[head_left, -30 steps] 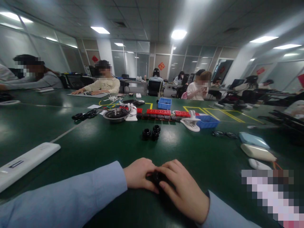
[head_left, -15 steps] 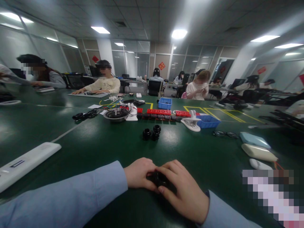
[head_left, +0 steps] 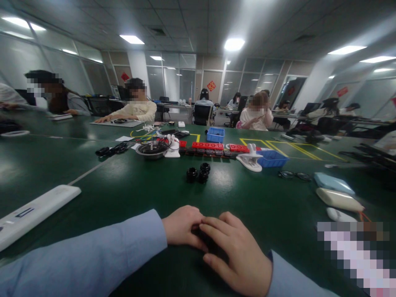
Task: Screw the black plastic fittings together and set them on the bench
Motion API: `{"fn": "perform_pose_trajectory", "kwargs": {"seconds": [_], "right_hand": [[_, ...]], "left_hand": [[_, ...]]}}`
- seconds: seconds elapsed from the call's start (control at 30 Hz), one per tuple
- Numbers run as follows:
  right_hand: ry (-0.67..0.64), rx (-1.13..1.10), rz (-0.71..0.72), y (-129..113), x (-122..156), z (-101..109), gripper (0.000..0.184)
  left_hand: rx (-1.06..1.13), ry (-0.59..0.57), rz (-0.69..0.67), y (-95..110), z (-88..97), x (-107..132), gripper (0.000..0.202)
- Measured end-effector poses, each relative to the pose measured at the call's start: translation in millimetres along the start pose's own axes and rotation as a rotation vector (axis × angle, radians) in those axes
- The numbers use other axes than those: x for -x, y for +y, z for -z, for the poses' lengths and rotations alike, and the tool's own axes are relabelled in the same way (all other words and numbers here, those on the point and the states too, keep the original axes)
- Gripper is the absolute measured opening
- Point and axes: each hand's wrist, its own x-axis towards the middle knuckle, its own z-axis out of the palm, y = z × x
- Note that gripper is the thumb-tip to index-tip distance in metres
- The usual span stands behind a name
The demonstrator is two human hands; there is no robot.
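Fingers point(head_left: 217, 235) of the right hand point(head_left: 247, 255) have spread wider.

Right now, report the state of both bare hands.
Left bare hand: fingers curled; whether holding anything cannot be told.
Right bare hand: open, thumb apart from fingers; its palm is hidden.

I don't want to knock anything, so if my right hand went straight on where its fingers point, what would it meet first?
Probably your left hand: your right hand points towards it, and the two look close or touching, though depth is hard to judge.
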Motion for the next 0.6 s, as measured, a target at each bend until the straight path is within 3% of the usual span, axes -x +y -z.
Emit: {"fn": "perform_pose_trajectory", "kwargs": {"seconds": [0.2,0.47,0.6], "right_hand": [[-0.011,-0.013,0.042,1,1,-1,0.037],[-0.005,-0.085,0.176,3,4,-12,0.03],[0.041,-0.052,0.22,5,6,-15,0.036]], "left_hand": [[0.091,0.036,-0.064,-2,-2.8,1,0.028],[0.115,0.031,-0.07,0,0.0,1,0.026],[0.132,0.049,-0.072,1,0.9,2,0.026]]}}
